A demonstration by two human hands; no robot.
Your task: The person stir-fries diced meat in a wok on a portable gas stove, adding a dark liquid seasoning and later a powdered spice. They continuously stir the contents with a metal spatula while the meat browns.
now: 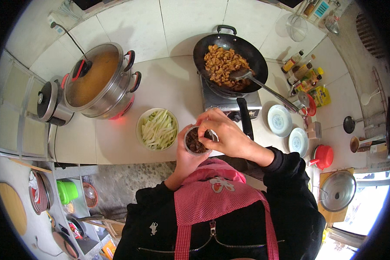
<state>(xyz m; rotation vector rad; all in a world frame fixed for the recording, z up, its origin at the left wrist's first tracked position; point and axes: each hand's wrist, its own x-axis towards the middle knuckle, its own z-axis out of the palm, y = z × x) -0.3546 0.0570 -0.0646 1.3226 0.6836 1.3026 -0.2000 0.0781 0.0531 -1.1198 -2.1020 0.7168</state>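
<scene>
My left hand is wrapped around a small clear jar of dark brown dried pieces, perhaps a spice. Over its mouth is my right hand, thumb and fingers pinched together at the contents; whether a piece is between them is hidden. Sliced pale green vegetable strips fill a white bowl to the left of the jar. Beyond my hands, a black wok on a portable stove holds browned meat-like pieces. A metal spatula rests in it, its handle pointing right.
A large lidded steamer pot and an electric cooker stand at the left. Two patterned plates lie at the right, near sauce bottles and a red pan. The wok's long handle points towards me.
</scene>
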